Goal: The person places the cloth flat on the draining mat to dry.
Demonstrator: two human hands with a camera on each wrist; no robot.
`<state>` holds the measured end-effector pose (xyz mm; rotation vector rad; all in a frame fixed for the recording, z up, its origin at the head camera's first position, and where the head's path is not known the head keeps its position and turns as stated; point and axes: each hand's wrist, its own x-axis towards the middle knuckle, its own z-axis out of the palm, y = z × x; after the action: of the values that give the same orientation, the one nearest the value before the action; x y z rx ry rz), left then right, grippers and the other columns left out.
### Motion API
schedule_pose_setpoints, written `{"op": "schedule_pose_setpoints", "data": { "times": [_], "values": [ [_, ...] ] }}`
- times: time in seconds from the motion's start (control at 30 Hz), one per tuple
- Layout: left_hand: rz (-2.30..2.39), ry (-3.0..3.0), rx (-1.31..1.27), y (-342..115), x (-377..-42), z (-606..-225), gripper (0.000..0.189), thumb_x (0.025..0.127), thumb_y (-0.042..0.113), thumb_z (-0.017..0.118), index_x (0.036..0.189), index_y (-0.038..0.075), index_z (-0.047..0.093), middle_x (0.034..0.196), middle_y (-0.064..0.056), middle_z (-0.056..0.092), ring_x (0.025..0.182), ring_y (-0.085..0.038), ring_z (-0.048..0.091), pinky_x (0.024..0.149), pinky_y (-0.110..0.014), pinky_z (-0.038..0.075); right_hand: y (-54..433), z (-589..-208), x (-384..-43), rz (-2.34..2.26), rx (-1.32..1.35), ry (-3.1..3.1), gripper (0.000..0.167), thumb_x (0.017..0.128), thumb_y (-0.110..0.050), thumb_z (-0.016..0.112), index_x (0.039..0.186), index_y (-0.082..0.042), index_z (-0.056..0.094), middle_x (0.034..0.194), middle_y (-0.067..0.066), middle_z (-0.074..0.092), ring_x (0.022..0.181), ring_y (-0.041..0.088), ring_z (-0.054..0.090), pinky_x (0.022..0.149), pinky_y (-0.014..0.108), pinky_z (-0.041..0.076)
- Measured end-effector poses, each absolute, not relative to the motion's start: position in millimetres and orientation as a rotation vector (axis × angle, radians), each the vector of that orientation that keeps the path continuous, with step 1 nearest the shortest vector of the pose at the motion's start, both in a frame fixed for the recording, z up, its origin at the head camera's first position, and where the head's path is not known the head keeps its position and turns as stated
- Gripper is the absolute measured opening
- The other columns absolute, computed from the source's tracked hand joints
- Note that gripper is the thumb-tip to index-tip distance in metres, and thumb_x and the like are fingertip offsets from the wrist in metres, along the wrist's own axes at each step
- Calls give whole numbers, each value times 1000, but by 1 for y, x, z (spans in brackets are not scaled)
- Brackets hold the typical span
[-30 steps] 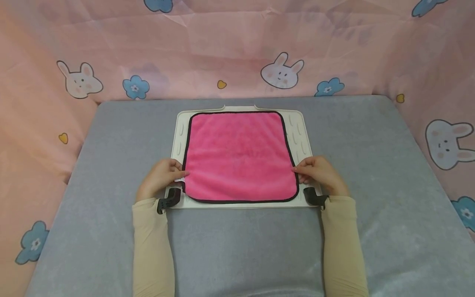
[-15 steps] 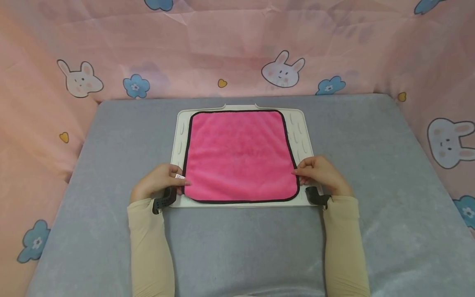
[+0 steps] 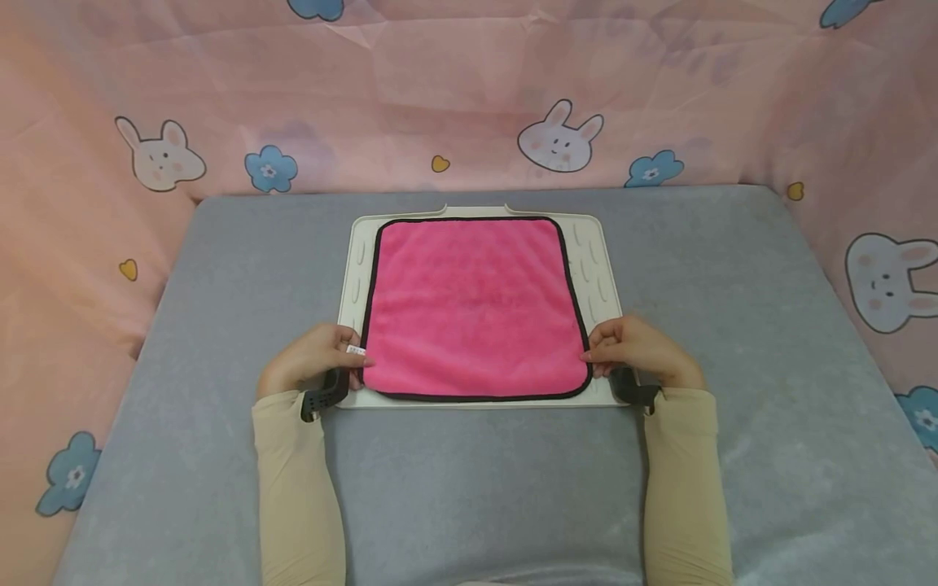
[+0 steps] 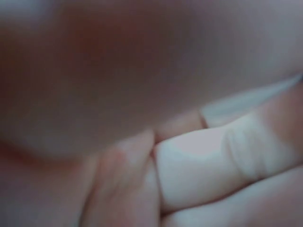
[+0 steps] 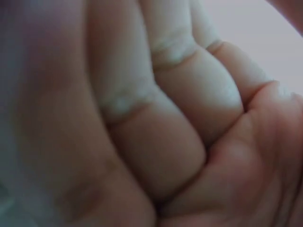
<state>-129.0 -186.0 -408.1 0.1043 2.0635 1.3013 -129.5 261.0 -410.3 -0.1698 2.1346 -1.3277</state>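
A pink cloth with a black border lies spread flat over a cream plastic board. My left hand pinches the cloth's left edge near its front corner, thumb on top. A small white tag shows beside that thumb. At the opposite edge, my right hand pinches the cloth near the front right corner. Both wrist views are filled by blurred skin: curled fingers in the left one and curled fingers in the right one. Neither wrist view shows the cloth.
Grey fabric covers the table beneath the board. A pink curtain printed with rabbits and flowers hangs behind and along both sides. Black wrist mounts sit at the cuffs, close above the board's front corners.
My left hand has slid along the left edge toward the front corner, and the tag has come into view. More recently my right hand has moved likewise along the right edge.
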Motion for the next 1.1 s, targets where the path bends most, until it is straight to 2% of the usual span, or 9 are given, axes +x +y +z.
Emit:
{"op": "schedule_pose_setpoints", "data": {
  "times": [0.27,0.63,0.9,1.1],
  "values": [
    [1318,2041,102,-188,-128,-409,24,84,7,69,74,3,47,58,-9,60,53,-16,63,54,-23,47,263,-413,-130,-1332,-235,2096,17,85,-3,66,78,10,56,64,12,64,57,14,61,59,29,53],
    [1341,1992,72,-188,-127,-411,26,80,10,72,72,3,48,61,-9,62,54,-17,62,55,-27,49,266,-413,-128,-1326,-340,2043,16,85,-1,65,79,10,55,69,11,66,61,14,62,61,28,52],
    [1383,1947,171,-188,-127,-412,21,81,3,68,77,-1,48,62,-8,65,56,-16,63,60,-25,48,267,-414,-129,-1342,-359,1997,12,86,2,61,81,10,53,74,9,68,63,13,62,62,28,53],
    [1340,1956,110,-187,-127,-412,21,80,2,67,72,1,48,58,-6,59,53,-18,61,59,-28,51,267,-413,-129,-1308,-328,2010,13,85,2,62,80,10,53,75,12,67,64,13,62,63,27,52]
  ]
}}
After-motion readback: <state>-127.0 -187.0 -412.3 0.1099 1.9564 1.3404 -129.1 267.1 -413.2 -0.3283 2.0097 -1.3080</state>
